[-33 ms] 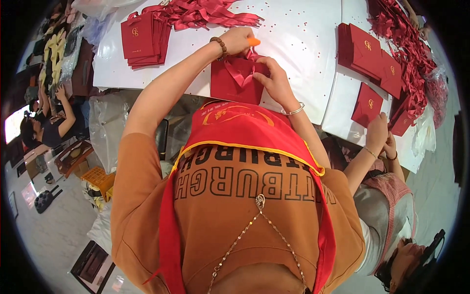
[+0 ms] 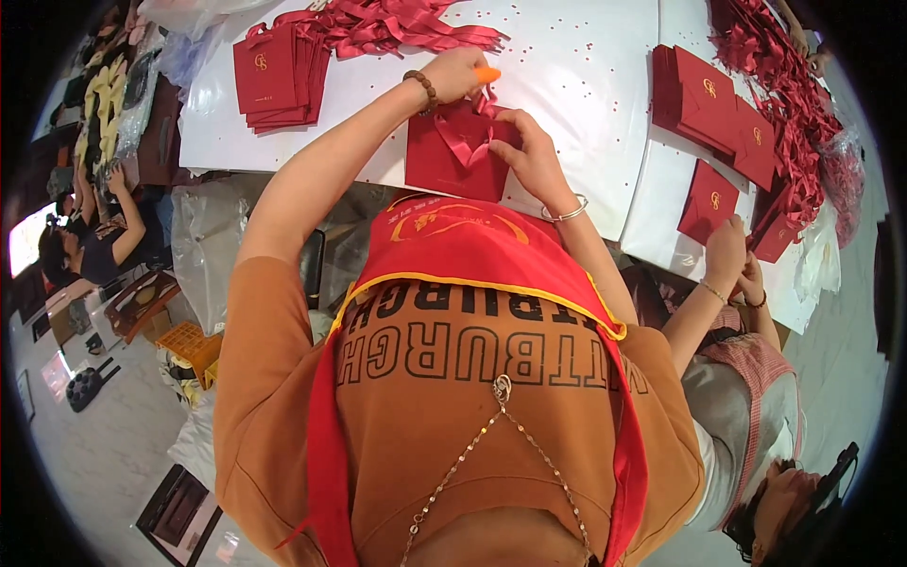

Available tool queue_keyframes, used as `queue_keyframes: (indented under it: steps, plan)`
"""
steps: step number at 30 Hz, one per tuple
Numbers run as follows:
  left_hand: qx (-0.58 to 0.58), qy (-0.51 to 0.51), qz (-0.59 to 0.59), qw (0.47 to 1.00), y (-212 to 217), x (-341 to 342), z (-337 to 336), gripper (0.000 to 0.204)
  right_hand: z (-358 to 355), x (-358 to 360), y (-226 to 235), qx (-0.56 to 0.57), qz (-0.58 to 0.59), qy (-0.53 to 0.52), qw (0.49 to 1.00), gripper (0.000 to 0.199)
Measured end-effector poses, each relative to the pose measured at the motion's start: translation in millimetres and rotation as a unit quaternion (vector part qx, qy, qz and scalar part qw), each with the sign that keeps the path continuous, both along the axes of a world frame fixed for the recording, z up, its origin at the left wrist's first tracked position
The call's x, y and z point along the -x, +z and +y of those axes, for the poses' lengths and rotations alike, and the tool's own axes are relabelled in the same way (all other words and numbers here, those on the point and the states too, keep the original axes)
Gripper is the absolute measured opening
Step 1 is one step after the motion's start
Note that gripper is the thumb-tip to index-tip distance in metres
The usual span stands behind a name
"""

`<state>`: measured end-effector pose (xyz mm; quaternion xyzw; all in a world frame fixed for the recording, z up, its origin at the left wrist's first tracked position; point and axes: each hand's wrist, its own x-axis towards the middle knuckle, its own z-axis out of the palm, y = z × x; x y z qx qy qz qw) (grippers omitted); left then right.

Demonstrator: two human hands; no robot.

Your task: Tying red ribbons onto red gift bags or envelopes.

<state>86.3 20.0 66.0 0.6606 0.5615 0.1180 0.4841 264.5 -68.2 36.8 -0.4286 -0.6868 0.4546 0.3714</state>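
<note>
The red bag point(image 2: 442, 174) lies at upper centre of the frame, at the near edge of the white table point(image 2: 576, 132), just beyond the red apron point(image 2: 453, 236). A red ribbon point(image 2: 465, 155) forms a loop over its front face.

Left hand point(image 2: 455, 76): above the bag's top edge, fingers bent, pinching a length of ribbon that rises from the bag. An orange cover point(image 2: 487, 75) is worn on one digit. Right hand point(image 2: 531, 156): at the bag's upper right corner, thumb and forefinger curled against it; whether they grip bag or ribbon cannot be told.

Upper left of the frame: a stack of red bags point(image 2: 265, 76), with loose ribbons point(image 2: 397, 30) beside it. Small red specks dot the table. Right of the frame: a co-worker's hands point(image 2: 727, 248), near a further bag point(image 2: 707, 203); folded bags point(image 2: 694, 93) lie above.
</note>
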Motion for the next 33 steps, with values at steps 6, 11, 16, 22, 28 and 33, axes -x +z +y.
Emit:
queue_keyframes:
  steps: [6, 11, 16, 22, 28, 33]
  plan:
    - [0.07, 0.253, -0.274, 0.925, 0.2, 28.6, 37.0, 0.022, -0.2, 2.6, 20.7, 0.113, 0.002, 0.038, 0.993, 0.032]
    - [0.042, 0.304, -0.333, 0.891, 4.3, 38.9, 31.4, 0.021, 3.6, 6.5, 17.8, 0.176, 0.091, -0.015, 0.98, 0.045]
    - [-0.003, 0.341, -0.231, 0.911, 8.0, 63.3, -24.7, 0.041, 10.1, 18.2, 32.5, 0.22, 0.23, -0.077, 0.945, 0.056]
    - [-0.009, 0.294, -0.31, 0.904, -2.5, 58.3, -76.7, 0.034, 16.9, 50.7, 40.1, 0.235, 0.23, -0.137, 0.935, 0.026]
    - [-0.145, 0.31, -0.206, 0.917, 15.7, 98.9, -85.5, 0.039, 28.1, 94.9, 41.6, 0.278, 0.305, -0.121, 0.903, 0.026]
    - [-0.356, 0.333, -0.183, 0.854, 33.5, 215.1, -49.9, 0.036, 29.6, 121.2, 55.1, 0.312, 0.275, -0.054, 0.908, 0.043]
